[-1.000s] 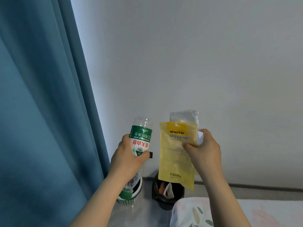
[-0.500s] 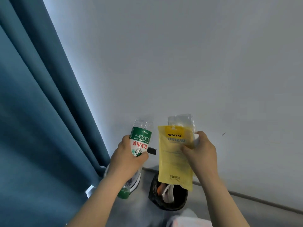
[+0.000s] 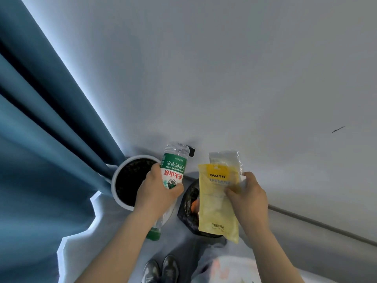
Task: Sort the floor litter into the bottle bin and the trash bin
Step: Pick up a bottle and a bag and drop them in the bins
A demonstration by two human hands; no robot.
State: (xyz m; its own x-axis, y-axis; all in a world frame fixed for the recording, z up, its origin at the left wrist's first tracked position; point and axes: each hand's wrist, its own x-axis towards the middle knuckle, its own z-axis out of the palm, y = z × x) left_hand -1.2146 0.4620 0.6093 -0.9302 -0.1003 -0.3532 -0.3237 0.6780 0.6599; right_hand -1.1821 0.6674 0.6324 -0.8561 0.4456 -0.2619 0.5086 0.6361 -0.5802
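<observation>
Above the two bins at the foot of the wall, the water bottle [image 3: 174,170] is hanging cap-down, the left grip [image 3: 157,193] wrapping fingers and thumb round its labelled middle. Its green cap is showing near the close edge of the white-rimmed bin [image 3: 114,186], which I am judging to be the bottle bin. The right grip [image 3: 246,199] is pinching a yellow pouch [image 3: 214,205], with a clear packet [image 3: 224,160] behind it, in front of the black-lined bin [image 3: 187,203], where scraps are already lying. To do this step well, the bottle probably wants carrying further over the dark opening and lowering before the fingers let go, since a light bottle dropped at the rim is likely to bounce out. Both wrappers are best released together, low over the black liner, well apart from the curtain [image 3: 40,139].
</observation>
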